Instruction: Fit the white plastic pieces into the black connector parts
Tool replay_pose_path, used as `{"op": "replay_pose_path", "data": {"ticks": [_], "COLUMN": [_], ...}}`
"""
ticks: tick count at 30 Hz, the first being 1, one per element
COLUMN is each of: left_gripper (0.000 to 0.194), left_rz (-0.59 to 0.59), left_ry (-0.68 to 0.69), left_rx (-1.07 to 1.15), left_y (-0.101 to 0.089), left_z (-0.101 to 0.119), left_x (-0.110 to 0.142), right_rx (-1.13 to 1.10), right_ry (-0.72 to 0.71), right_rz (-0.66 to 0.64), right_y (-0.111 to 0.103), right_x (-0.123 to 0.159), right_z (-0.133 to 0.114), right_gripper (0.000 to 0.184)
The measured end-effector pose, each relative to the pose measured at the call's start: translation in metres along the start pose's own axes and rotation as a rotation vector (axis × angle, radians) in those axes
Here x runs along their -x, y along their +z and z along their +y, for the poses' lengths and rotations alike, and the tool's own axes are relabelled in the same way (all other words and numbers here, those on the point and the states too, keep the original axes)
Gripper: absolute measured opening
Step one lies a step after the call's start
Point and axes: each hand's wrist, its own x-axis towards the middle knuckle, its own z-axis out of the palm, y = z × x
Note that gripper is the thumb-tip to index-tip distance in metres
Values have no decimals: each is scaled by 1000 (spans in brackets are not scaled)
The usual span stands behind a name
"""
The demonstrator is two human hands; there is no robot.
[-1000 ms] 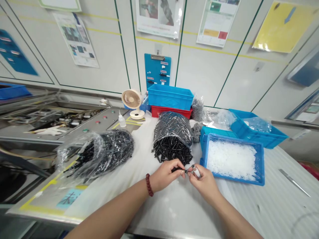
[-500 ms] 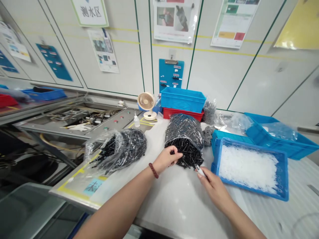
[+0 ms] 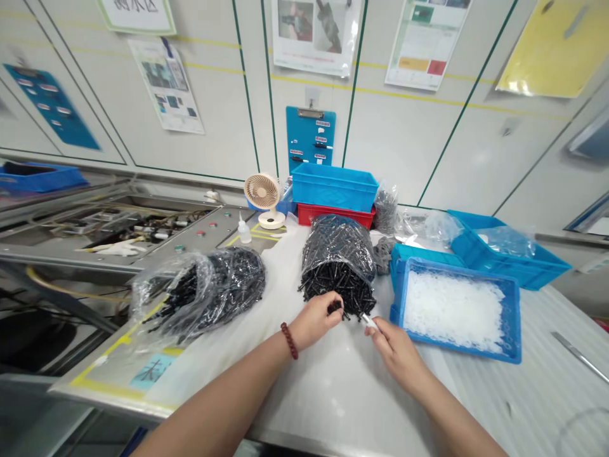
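**Slim black parts, likely light and stiff**

In the head view, I see the black parts (image 3: 339, 284) heaped at the mouth of a clear bag (image 3: 339, 244) on the table (image 3: 333, 393). They look light, hard and perhaps slippery, so a pinch around one part's middle seems surest. The bag looks soft and would probably sag; I'd support it underneath.

The left hand (image 3: 314, 324) curls its fingers narrowly beside the heap; whether they hold a part, I can't tell. The right hand (image 3: 398, 350) grips a slim white tool (image 3: 370, 322), its tip near the parts.
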Motion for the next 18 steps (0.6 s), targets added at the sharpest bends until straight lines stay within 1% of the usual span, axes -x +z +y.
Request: {"op": "replay_pose_path", "data": {"ticks": [2, 4, 5, 7, 9, 11, 18], "left_gripper": [8, 15, 20, 30, 36, 37, 27], "left_rz": [2, -53, -85, -120, -124, -129, -126], "left_ry": [-58, -126, -152, -171, -149, -119, -32], "left_rx": [238, 441, 520, 607, 624, 603, 460], "left_y": [-2, -2, -2, -3, -3, -3, -1], "left_z": [3, 4, 5, 5, 6, 6, 8], "left_x": [0, -1, -1, 0, 1, 3, 6], "right_rx": [-7, -12, -12, -8, -2, 10, 126], "right_ry": [6, 12, 15, 24, 34, 38, 75], "right_rz": [0, 4, 9, 14, 10, 3, -22], "right_y": [-1, -1, -2, -1, -1, -1, -4], "right_x": [0, 1, 1, 1, 0, 0, 1], "right_z": [0, 0, 0, 0, 0, 1, -2], "right_gripper": [27, 27, 27, 28, 29, 29, 27]}}
